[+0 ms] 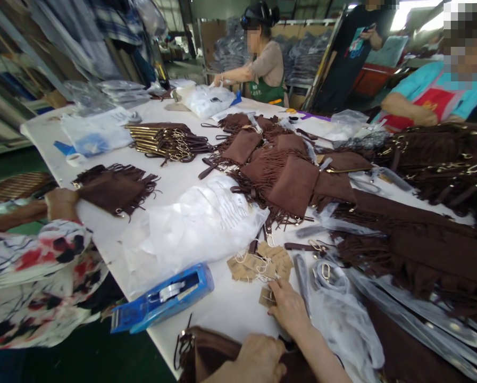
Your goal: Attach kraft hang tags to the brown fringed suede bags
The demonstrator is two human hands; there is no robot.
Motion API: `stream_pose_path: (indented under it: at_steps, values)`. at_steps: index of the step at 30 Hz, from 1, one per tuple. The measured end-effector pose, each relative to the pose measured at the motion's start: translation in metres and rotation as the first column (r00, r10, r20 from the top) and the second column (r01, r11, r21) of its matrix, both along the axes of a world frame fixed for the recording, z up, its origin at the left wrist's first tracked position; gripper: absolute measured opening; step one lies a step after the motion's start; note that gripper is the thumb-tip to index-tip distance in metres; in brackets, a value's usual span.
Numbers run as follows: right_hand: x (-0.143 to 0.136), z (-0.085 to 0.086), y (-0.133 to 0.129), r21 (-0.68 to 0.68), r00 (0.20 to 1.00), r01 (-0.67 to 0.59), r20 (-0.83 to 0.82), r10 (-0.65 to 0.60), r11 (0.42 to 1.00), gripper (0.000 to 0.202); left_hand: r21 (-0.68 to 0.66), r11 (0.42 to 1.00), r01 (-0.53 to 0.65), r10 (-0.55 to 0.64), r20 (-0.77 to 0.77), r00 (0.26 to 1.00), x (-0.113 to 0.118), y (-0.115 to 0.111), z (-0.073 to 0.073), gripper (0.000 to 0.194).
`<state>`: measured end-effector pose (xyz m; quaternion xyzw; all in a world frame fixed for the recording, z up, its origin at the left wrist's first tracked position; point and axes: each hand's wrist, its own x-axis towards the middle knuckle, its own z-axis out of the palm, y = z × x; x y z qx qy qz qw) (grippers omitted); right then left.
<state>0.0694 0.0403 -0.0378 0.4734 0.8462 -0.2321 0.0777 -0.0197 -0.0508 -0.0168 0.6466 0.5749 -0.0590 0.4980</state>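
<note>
- Fringe on the co-worker's brown suede bag (113, 189) lies loose at the far left, gripped at its edge by a co-worker's hand (60, 203), so we keep our elbows clear of that side
- Next comes the blue tape dispenser (164, 298), lying flat near the table (230, 308) edge, close enough that our forearm could knock it
- Our left hand (258, 359) is closed down on the brown bag (206, 351) at the near edge, fingers together on the suede; we judge it best to keep this press firm so the bag cannot slide
- Just right of the white plastic bags (202, 221) sits the heap of kraft paper tags (260, 263) with their tangled strings
- Our right hand (288, 308) rests fingertips on one loose tag (265, 297) beside that heap; whether the fingers pinch it we cannot tell
- We would draw a single tag out flat, so the strings do not drag the others along
- Farther right, clear sleeves (342, 314) and brown fringed bags (421, 250) crowd in
</note>
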Motion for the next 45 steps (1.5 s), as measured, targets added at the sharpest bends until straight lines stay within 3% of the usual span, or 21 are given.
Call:
stream_pose_path:
  at_steps: [4, 9, 12, 15, 19, 21, 24, 25, 28, 31, 34, 38, 45]
  values:
    - [-0.004, 0.001, 0.003, -0.029, 0.998, -0.053, -0.033, 0.052, 0.998, 0.028, -0.022, 1.000, 0.018, -0.018, -0.037, 0.999, -0.001, 0.001, 0.001, 0.033]
    - [-0.008, -0.002, -0.001, -0.108, 0.978, -0.017, -0.209, -0.006, 0.994, 0.025, 0.011, 1.000, -0.026, 0.026, -0.006, 1.000, -0.002, -0.003, -0.001, 0.034]
    - [-0.007, 0.001, -0.005, -0.217, 0.915, 0.036, -0.386, -0.120, 0.975, 0.013, -0.006, 0.995, -0.101, 0.101, 0.045, 0.994, -0.003, -0.007, 0.000, 0.034]
    - [-0.001, 0.009, -0.006, -0.359, 0.774, 0.158, -0.534, -0.341, 0.920, 0.013, -0.015, 0.963, -0.268, 0.266, 0.189, 0.945, -0.006, -0.008, -0.002, 0.036]
    - [0.016, 0.033, -0.006, -0.582, 0.453, 0.288, -0.617, -0.644, 0.761, 0.026, -0.071, 0.825, -0.561, 0.538, 0.403, 0.740, -0.012, -0.003, -0.008, 0.031]
    - [0.025, 0.046, -0.009, -0.744, 0.219, 0.275, -0.569, -0.793, 0.609, 0.029, -0.083, 0.754, -0.652, 0.605, 0.475, 0.639, -0.015, 0.004, -0.006, 0.030]
    - [0.035, 0.058, -0.019, -0.926, -0.090, 0.137, -0.364, -0.927, 0.351, 0.029, -0.090, 0.695, -0.713, 0.635, 0.543, 0.550, -0.018, 0.014, 0.002, 0.038]
    - [0.038, 0.060, -0.023, -0.953, -0.157, 0.090, -0.302, -0.940, 0.290, 0.029, -0.101, 0.684, -0.722, 0.638, 0.563, 0.526, -0.017, 0.017, 0.005, 0.044]
    - [0.045, 0.061, -0.035, -0.981, -0.272, -0.013, -0.185, -0.944, 0.196, 0.030, -0.180, 0.691, -0.700, 0.627, 0.631, 0.457, -0.010, 0.022, 0.012, 0.064]
    - [0.053, 0.062, -0.044, -0.980, -0.340, -0.158, -0.058, -0.939, 0.118, 0.029, -0.367, 0.762, -0.534, 0.612, 0.678, 0.407, 0.002, 0.023, 0.017, 0.075]
    - [0.062, 0.064, -0.049, -0.966, -0.399, -0.237, 0.002, -0.917, 0.101, 0.028, -0.543, 0.767, -0.342, 0.641, 0.670, 0.375, 0.011, 0.020, 0.025, 0.053]
    - [0.073, 0.061, -0.052, -0.966, -0.499, -0.215, -0.018, -0.867, 0.144, 0.025, -0.619, 0.741, -0.258, 0.668, 0.646, 0.369, 0.017, 0.011, 0.035, 0.032]
    - [0.093, 0.055, -0.064, -0.960, -0.595, -0.221, -0.005, -0.804, 0.170, 0.028, -0.560, 0.740, -0.372, 0.669, 0.559, 0.491, 0.034, -0.003, 0.025, 0.015]
